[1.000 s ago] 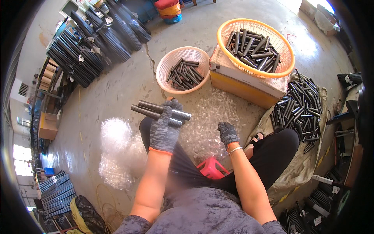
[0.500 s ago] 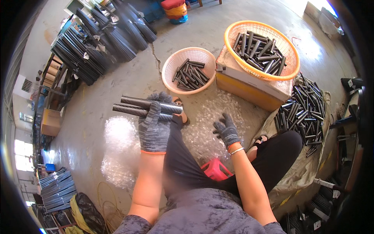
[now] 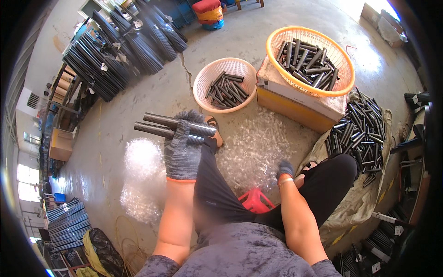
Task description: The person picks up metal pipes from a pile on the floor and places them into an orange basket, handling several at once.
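Observation:
In a grey knit glove with an orange cuff, my left hand (image 3: 182,154) is closed around a couple of glossy black tubes (image 3: 159,124), held level above the floor. Their ends stick out on both sides of the fist. My right hand (image 3: 284,169), gloved the same way, is low beside my right foot, by the edge of a heap of clear plastic wrappers (image 3: 251,150); its fingers are foreshortened and blurred, so their pose is hidden. Short black tubes (image 3: 226,90) lie in a pale pink basket (image 3: 200,76) ahead of me.
An orange basket (image 3: 272,39) full of black tubes stands on a cardboard box (image 3: 295,108). At right, many tubes (image 3: 360,124) lie heaped on a tan sheet (image 3: 348,210). A bundle of clear plastic (image 3: 140,184) lies left; a pink stool (image 3: 255,200) shows between my legs.
My right hand has moved right and down toward my right foot, its spread fingers no longer showing. My left hand keeps the tubes in nearly the same place.

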The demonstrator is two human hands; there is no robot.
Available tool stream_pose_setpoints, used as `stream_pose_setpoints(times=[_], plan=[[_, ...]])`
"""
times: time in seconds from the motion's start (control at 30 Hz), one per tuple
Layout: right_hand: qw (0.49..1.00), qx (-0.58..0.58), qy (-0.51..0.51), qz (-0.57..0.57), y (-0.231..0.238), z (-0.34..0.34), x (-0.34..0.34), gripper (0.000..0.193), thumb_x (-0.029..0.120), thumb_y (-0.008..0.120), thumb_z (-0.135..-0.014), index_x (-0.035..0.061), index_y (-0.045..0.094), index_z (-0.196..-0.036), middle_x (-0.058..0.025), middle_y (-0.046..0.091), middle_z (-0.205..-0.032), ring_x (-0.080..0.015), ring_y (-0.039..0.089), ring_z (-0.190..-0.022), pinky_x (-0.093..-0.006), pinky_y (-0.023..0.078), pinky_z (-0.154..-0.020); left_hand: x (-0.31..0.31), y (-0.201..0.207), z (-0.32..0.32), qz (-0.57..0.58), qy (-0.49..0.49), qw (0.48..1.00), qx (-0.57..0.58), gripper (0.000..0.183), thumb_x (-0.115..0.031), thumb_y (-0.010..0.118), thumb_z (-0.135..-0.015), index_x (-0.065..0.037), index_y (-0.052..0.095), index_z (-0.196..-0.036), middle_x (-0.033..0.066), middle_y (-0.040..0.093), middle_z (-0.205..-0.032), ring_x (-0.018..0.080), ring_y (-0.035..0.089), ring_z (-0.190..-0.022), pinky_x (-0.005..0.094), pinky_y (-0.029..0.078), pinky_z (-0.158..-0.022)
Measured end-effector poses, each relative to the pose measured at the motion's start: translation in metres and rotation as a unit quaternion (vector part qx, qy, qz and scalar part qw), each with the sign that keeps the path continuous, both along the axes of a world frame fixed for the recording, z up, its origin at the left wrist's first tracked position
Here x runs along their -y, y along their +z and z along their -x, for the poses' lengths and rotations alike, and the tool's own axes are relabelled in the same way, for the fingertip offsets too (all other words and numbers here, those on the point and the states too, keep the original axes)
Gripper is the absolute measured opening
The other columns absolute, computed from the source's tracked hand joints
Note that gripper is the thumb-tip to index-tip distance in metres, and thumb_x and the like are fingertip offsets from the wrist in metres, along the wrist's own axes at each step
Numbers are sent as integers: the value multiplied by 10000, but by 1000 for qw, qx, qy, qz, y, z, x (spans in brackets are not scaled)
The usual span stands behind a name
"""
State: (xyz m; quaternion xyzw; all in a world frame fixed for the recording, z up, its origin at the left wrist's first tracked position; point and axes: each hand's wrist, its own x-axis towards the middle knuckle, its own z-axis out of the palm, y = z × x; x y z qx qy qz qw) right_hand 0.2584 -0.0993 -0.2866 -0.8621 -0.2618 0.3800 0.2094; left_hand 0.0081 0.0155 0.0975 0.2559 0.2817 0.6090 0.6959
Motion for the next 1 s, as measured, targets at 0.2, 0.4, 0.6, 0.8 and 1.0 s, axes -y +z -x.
stream_pose_setpoints(times=[0.2, 0.4, 0.6, 0.8, 1.0], plan=[[928, -308, -129, -163, 115, 67, -38, 647, 193, 708, -772, 82, 384, -1321, -219, 535, -1195, -228, 602, -591, -327, 488, -522, 3, -6, 22, -8, -5, 999, -48, 313, -200, 656, -838, -59, 573, -1105, 91, 612, -1082, 254, 569, -1004, 428, 471, -885], [970, -110, 50, -212, 54, 64, -30, 480, 251, 676, -790, 27, 520, -1184, -188, 596, -1085, -267, 608, -777, -361, 497, -743, -1, -17, 14, 88, -21, 994, 66, 222, -133, 627, -853, -78, 568, -1060, 113, 590, -1030, 267, 554, -1012, 461, 468, -870], [949, -308, 13, -68, 48, 81, -15, 372, 249, 668, -812, 48, 554, -1104, -112, 614, -884, -202, 588, -629, -328, 478, -564, -5, -72, -2, 254, -89, 958, 103, 210, -67, 633, -819, -94, 575, -1019, 98, 596, -1009, 244, 567, -978, 502, 457, -873], [960, -227, 129, -104, 49, 89, -16, 393, 322, 676, -775, 37, 624, -1040, -177, 657, -932, -311, 630, -866, -383, 484, -773, -10, -176, -60, 383, -150, 906, 106, 129, 44, 587, -764, -2, 538, -874, 142, 592, -803, 265, 588, -772, 403, 515, -758], [959, -56, 269, -68, 40, 83, -12, 435, 406, 635, -761, 89, 636, -1059, -205, 633, -1000, -370, 593, -962, -422, 471, -822, 13, -260, -89, 519, -183, 834, 31, 72, 43, 581, -766, -13, 548, -735, 122, 580, -679, 237, 582, -654, 354, 537, -651]])
